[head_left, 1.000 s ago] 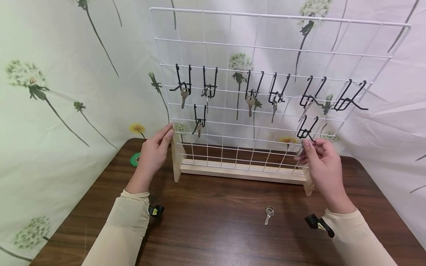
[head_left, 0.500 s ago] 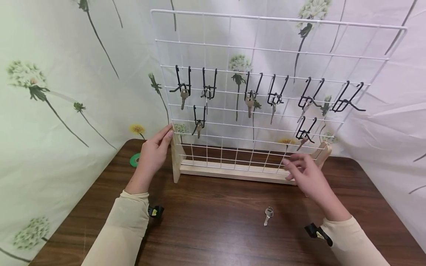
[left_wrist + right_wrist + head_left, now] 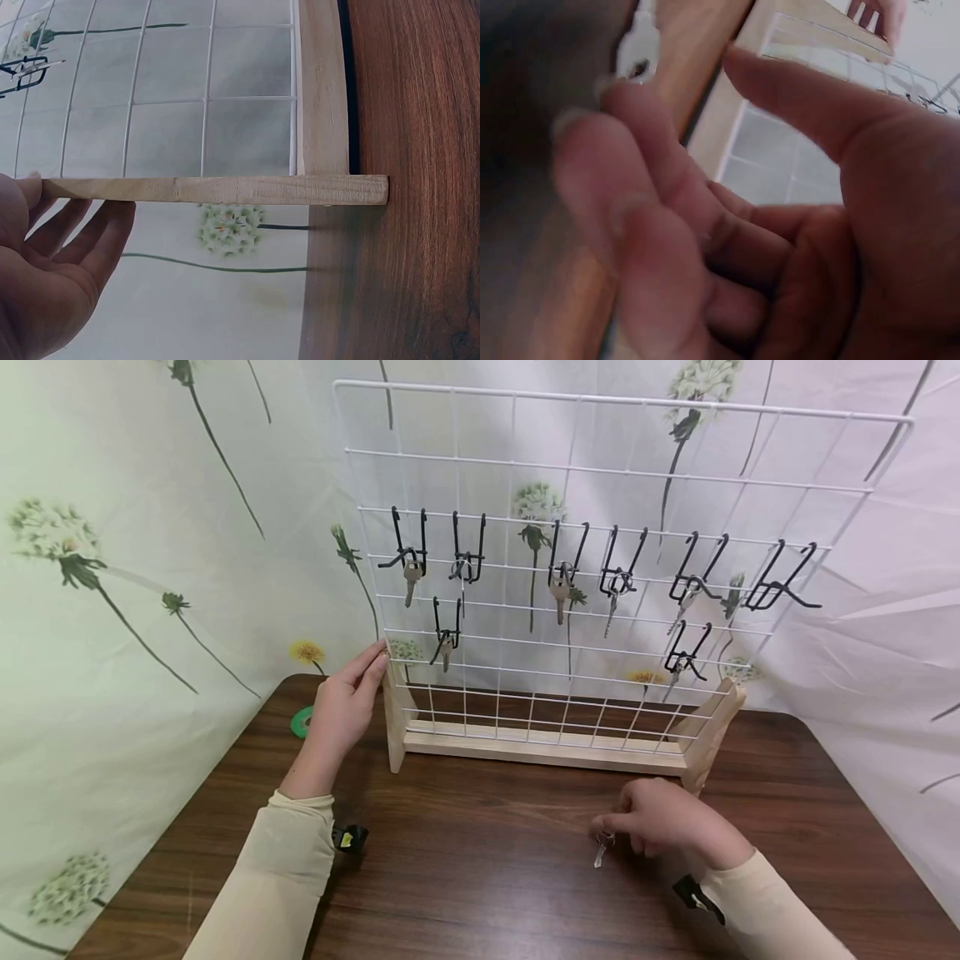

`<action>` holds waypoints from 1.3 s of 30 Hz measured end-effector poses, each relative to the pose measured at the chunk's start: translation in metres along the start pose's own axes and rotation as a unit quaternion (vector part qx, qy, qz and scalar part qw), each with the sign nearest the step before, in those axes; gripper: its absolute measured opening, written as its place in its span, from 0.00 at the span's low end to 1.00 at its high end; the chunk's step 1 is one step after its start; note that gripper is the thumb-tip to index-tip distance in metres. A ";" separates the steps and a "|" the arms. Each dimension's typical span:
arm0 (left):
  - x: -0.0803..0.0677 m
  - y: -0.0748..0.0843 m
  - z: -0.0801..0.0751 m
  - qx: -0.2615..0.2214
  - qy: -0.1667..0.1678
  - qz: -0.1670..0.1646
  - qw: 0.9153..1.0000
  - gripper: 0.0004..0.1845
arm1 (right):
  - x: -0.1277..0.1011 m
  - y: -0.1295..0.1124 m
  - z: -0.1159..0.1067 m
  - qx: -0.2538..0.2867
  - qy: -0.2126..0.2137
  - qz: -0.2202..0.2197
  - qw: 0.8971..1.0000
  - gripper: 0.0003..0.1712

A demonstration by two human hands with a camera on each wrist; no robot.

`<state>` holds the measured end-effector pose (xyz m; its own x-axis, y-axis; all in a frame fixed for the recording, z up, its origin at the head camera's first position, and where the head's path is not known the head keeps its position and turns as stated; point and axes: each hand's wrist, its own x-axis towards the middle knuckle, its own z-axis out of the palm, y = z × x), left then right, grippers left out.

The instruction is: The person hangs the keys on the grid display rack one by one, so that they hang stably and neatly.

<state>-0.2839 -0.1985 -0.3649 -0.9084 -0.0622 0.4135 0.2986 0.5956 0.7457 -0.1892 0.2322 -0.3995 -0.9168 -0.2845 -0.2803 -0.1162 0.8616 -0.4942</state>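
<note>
My left hand (image 3: pixel 347 697) pinches the left wooden leg (image 3: pixel 225 189) of a white wire grid rack (image 3: pixel 551 742), thumb on one side and fingers on the other. On the table, my right hand (image 3: pixel 663 818) is at a loose silver key (image 3: pixel 599 855) with a small ring. Its fingertips overlap the key's ring end in the head view. The right wrist view shows the thumb apart from the bent fingers (image 3: pixel 660 277), with the key (image 3: pixel 639 46) just beyond the fingertips. A key (image 3: pixel 677 673) hangs on the lower right black hook (image 3: pixel 686 652).
More keys hang from hooks on the upper row, such as a brass key (image 3: pixel 560 587). The far right hook (image 3: pixel 780 585) bears no key. A green tape roll (image 3: pixel 302 722) lies behind my left forearm. Floral cloth (image 3: pixel 150 693) surrounds the brown table (image 3: pixel 480 893).
My right hand has let go of the key on the lower right hook, then come down and toward me to the key on the table. My left hand stays at the rack's leg.
</note>
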 end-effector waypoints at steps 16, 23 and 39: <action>0.000 0.000 -0.001 -0.002 -0.004 -0.001 1.000 0.27 | 0.007 0.000 0.015 0.014 -0.028 -0.028 0.999 0.17; 0.000 -0.001 0.000 -0.002 -0.001 0.002 1.000 0.27 | 0.010 0.000 0.017 0.019 -0.017 -0.034 0.999 0.15; 0.000 -0.001 -0.001 -0.002 -0.002 0.003 1.000 0.27 | 0.016 0.000 0.017 0.060 -0.090 -0.091 0.990 0.17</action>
<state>-0.2844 -0.2000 -0.3654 -0.9080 -0.0556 0.4152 0.3047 0.5924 0.7458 -0.1974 0.2203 -0.4175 -0.8009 -0.5095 -0.3146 -0.2161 0.7359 -0.6417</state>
